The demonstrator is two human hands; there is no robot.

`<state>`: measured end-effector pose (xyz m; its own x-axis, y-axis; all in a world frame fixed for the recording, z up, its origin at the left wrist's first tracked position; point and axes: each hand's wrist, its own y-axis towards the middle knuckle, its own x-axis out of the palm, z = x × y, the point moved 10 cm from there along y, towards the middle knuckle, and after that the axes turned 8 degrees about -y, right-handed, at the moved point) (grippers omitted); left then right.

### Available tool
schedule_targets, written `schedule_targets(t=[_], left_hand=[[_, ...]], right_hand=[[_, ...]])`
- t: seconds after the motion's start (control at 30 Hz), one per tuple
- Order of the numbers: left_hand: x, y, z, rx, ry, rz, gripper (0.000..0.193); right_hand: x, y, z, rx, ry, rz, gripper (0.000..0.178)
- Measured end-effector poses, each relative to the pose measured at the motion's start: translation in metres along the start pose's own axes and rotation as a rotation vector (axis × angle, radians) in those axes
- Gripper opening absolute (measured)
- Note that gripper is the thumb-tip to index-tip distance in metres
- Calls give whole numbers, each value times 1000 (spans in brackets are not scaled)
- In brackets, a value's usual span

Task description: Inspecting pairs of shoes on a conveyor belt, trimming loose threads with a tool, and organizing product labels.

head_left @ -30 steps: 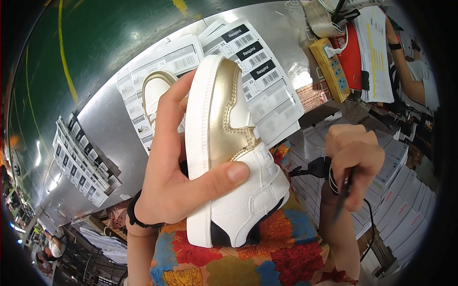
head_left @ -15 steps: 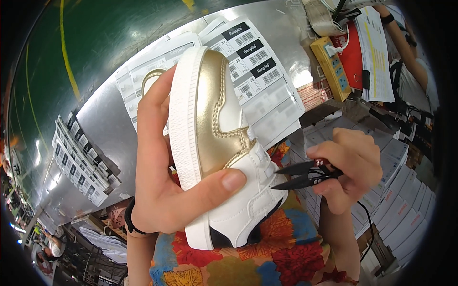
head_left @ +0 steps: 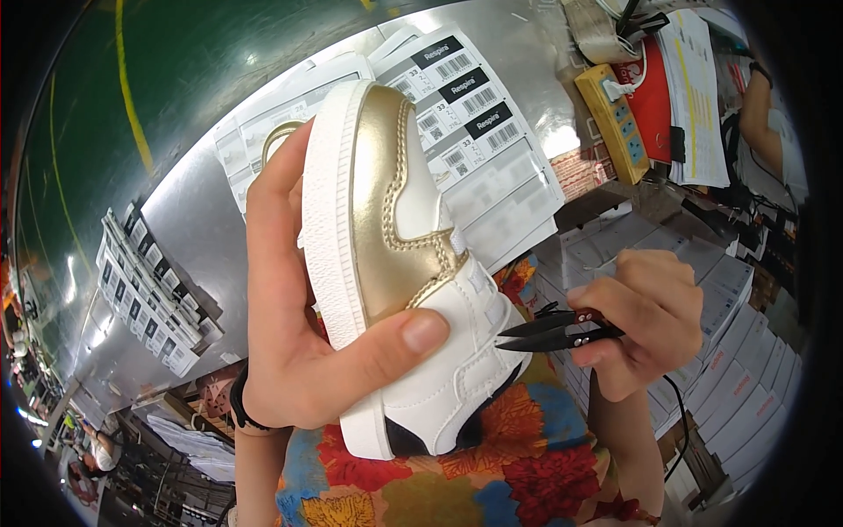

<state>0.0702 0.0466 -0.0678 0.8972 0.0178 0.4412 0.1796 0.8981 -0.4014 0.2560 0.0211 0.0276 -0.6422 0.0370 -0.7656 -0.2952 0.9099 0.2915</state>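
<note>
A small white sneaker (head_left: pixel 386 263) with gold overlays and a black heel trim is held on its side, toe pointing up and away. My left hand (head_left: pixel 325 342) grips it round the white sole, the thumb pressed on the side of the upper. In my right hand (head_left: pixel 645 316) is a pair of black thread snips (head_left: pixel 562 335), its blades nearly together and their tips at the stitching near the shoe's collar. Whether a thread lies between the blades is too small to tell. Part of a second gold shoe (head_left: pixel 279 140) shows behind my left fingers.
Sheets of labels (head_left: pixel 474 114) lie on the metal table (head_left: pixel 211 255) beyond the shoe; more label strips (head_left: pixel 149 294) are at left. A yellow power strip (head_left: pixel 613 123) and clipped papers (head_left: pixel 694 105) sit far right. White boxes (head_left: pixel 738 378) are stacked below right.
The snips' blades have come together from a wider gap, and my right fingers have squeezed closer. The shoe has shifted slightly left in my left hand's grip.
</note>
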Motion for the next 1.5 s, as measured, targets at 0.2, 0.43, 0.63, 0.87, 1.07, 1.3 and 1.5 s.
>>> schedule_targets(t=[0.2, 0.43, 0.63, 0.87, 1.07, 1.3, 1.5], left_hand=[[1, -1, 2, -5, -4, 7, 98], [3, -3, 6, -10, -11, 15, 97], [2, -4, 7, -12, -18, 23, 95], [3, -5, 15, 57, 23, 28, 94], [3, -3, 11, 53, 16, 34, 93], [3, -3, 2, -28, -36, 48, 91], [2, -4, 5, -33, -42, 55, 90]], right_hand=[[0, 0, 2, -5, 1, 5, 51], [2, 1, -2, -55, 24, -11, 49], [3, 1, -1, -33, 38, -14, 49], [4, 2, 0, -9, 27, -8, 50], [0, 3, -5, -81, 38, 46, 41], [0, 1, -6, -86, 30, 33, 44], [-1, 0, -8, -85, 39, 42, 43]])
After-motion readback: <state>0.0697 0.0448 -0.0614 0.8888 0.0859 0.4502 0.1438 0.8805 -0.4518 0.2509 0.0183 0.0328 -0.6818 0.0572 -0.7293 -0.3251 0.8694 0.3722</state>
